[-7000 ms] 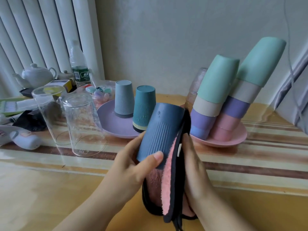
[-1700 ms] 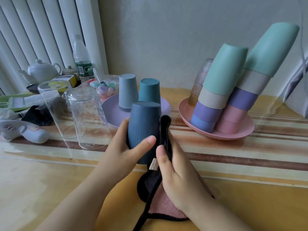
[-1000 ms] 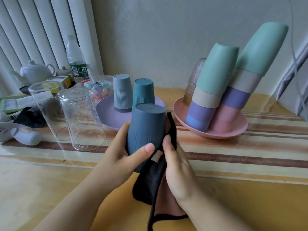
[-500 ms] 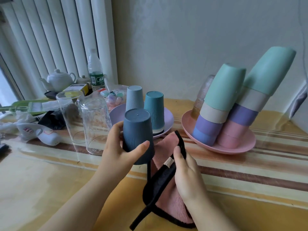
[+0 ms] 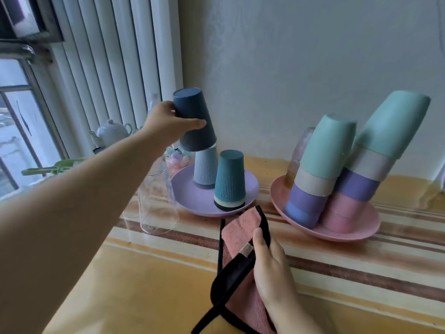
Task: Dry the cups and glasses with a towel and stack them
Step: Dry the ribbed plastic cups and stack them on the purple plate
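Note:
My left hand (image 5: 166,121) grips a dark blue ribbed cup (image 5: 195,121), upside down and slightly tilted, its rim over the top of a grey-blue cup (image 5: 204,169) on the purple plate (image 5: 250,186). A teal cup (image 5: 228,182) stacked on other cups stands beside it on that plate. My right hand (image 5: 272,266) holds the pink towel with black edging (image 5: 238,230) against the table. Two upturned clear glasses (image 5: 156,198) stand left of the plate, partly behind my arm.
A pink plate (image 5: 356,233) at the right bears two leaning stacks of coloured cups (image 5: 322,167) and a frosted glass (image 5: 298,153). A white teapot (image 5: 110,131), a jar of sweets (image 5: 178,162) and a green tool (image 5: 53,168) sit at the back left by the blinds.
My left hand has lifted the dark blue cup away from the towel and carried it up and back over the grey-blue cup. My right hand stays low with the towel.

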Action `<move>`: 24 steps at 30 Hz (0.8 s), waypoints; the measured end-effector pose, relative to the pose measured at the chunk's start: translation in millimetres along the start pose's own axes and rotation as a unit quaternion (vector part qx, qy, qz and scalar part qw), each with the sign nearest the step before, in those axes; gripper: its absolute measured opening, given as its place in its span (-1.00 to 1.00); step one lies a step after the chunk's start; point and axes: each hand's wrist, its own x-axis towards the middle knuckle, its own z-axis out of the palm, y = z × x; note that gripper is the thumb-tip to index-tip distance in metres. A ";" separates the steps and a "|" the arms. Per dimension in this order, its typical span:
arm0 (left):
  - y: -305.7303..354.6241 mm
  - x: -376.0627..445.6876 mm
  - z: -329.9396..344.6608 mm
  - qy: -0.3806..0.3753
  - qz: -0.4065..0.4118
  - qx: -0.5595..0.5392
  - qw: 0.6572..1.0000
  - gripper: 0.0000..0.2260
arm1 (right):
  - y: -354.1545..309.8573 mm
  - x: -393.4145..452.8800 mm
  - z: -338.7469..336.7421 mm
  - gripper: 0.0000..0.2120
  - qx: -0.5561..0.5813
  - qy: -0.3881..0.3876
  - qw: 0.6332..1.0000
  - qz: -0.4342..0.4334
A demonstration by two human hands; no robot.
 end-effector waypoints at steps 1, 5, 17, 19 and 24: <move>0.7 11.8 1.3 0.000 -0.001 0.015 1.000 -0.50 | -0.4 0.6 0.3 -0.85 0.006 -0.001 1.000 0.000; -1.9 50.0 14.6 -0.029 -0.003 0.078 0.997 -0.49 | 2.5 3.7 1.0 -0.82 0.026 -0.008 1.000 -0.011; -50.8 79.5 56.1 -0.122 -0.046 0.211 0.969 -0.33 | 12.9 3.9 7.7 -0.69 0.016 0.050 0.999 -0.008; -57.7 77.4 63.1 -0.147 -0.040 0.257 0.954 -0.28 | 10.2 2.7 7.9 -0.73 0.011 0.058 0.998 0.013; -60.3 74.3 70.0 -0.178 -0.025 0.382 0.907 -0.25 | 6.9 1.1 8.3 -0.76 0.001 0.059 0.998 0.031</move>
